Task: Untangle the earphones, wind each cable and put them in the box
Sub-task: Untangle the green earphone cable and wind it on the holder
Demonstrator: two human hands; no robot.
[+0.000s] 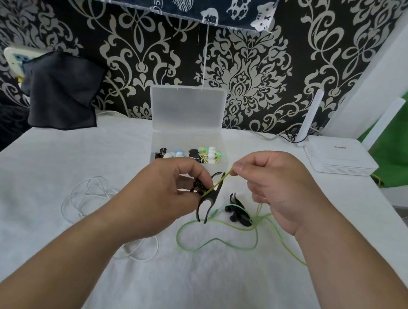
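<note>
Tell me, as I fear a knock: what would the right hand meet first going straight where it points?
Likely the clear plastic box, just beyond the right hand pinching the green cable; depth is unclear.

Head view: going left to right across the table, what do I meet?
Dark cloth → white cable → left hand holding a black earpiece → right hand pinching the green cable → white router. The box overlaps the left hand, so left out.

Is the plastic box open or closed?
Open. The clear box has its lid standing upright at the back, and coloured earphones show inside.
</note>
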